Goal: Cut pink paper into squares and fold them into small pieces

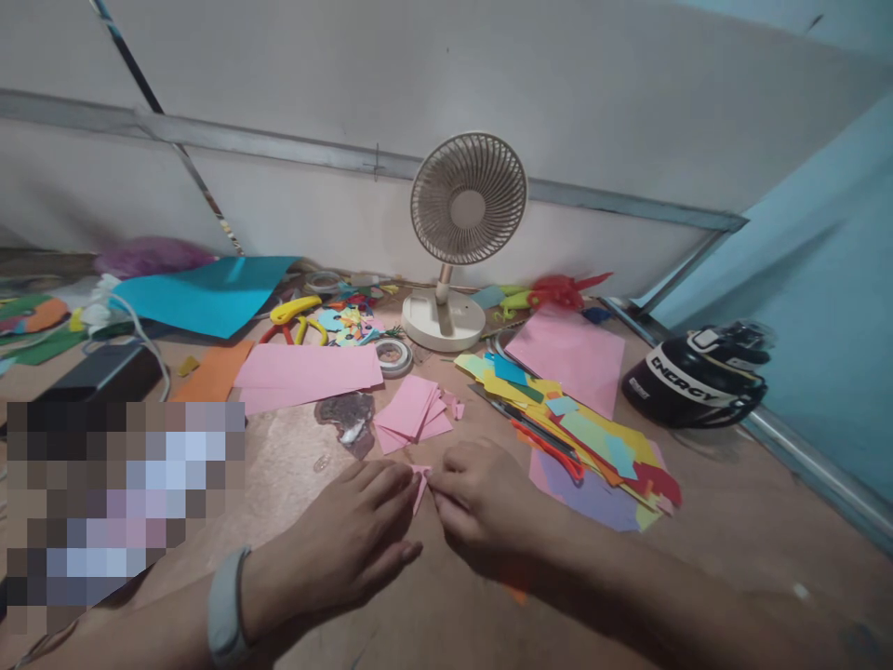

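Observation:
A small folded piece of pink paper [419, 486] is between my two hands, just above the table's middle. My left hand [349, 530], with a grey band on the wrist, touches its left side with the fingertips. Pinched fingers of my right hand [481, 493] hold its right side. Just beyond the hands lie a stack of pink paper pieces [411, 409] and a few tiny pink scraps [456, 408]. Part of the held paper is hidden by my fingers.
A white fan [469, 200] stands at the back. Coloured paper strips [593, 437] and an orange cutter [551, 447] lie right, near a black jug [698, 377]. Pink sheets [313, 368], a grey tape roll [393, 356], and a blue sheet [209, 293] are left.

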{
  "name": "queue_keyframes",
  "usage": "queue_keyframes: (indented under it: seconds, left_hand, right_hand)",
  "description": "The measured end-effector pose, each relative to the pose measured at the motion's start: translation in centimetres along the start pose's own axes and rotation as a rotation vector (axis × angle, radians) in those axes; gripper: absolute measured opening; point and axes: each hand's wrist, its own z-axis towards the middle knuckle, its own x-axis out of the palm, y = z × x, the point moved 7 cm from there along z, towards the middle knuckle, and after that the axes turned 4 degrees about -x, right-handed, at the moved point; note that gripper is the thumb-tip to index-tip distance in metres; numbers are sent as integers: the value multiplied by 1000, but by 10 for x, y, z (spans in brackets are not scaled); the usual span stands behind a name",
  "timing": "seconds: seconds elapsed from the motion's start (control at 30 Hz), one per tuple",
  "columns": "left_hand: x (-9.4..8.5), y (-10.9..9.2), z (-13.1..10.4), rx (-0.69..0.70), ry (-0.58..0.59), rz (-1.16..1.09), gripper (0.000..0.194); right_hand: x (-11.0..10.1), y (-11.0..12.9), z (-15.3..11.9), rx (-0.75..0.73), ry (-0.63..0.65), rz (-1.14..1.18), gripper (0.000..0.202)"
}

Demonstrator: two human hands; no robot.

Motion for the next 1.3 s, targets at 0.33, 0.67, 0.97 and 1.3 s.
queue_keyframes:
  seconds: [0.33, 0.67, 0.97, 1.3]
  left_hand:
    - [0, 1, 2, 11, -1, -10, 27]
    - [0, 1, 1, 5, 11, -18, 29]
    - [-3, -1, 2, -33, -53, 58, 21]
    - [-3, -1, 1, -1, -141, 160, 17]
  right_hand:
    - [35, -45, 11, 563, 321, 866, 38]
    - [40, -59, 13, 548, 465, 953, 37]
    - [19, -48, 10, 511, 154, 801, 16]
    - [11, -26, 13, 180, 40, 427, 14]
